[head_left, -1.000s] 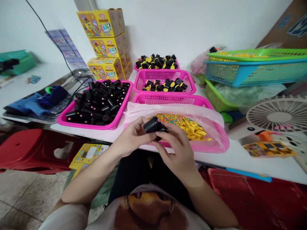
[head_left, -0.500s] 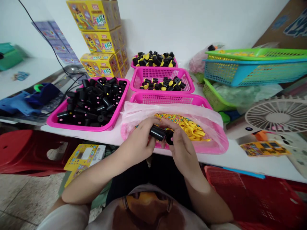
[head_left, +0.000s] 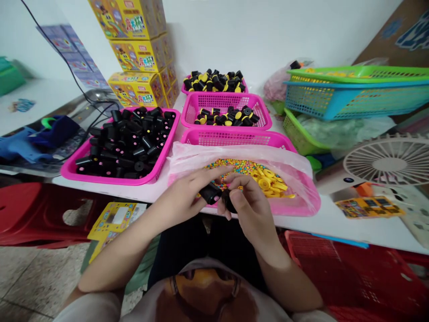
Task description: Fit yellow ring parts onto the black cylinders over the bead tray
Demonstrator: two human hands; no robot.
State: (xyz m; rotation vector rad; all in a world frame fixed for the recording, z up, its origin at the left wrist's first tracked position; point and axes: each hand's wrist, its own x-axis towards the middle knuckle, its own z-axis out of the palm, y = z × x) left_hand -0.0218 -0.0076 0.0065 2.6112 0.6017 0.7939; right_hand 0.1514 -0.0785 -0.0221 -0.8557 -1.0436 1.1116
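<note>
My left hand is closed around a black plastic cylinder, whose end with a small pink spot points right. In my right hand a second, shorter black piece is pinched, partly hidden by the fingers. The two pieces are close together but apart. Both hands are over the front edge of a pink basket lined with a clear plastic bag. Inside it lie small multicoloured beads and yellow plastic parts.
At left, a pink basket holds many black cylinders. Behind, pink baskets hold black-and-yellow pieces. Yellow boxes are stacked at the wall. Right are green and blue baskets and a fan. A red stool stands lower left.
The cylinder in my left hand has moved left and tipped, so its pink-spotted end shows. The right hand's piece has shifted slightly left and turned; its pink spot is now out of sight.
</note>
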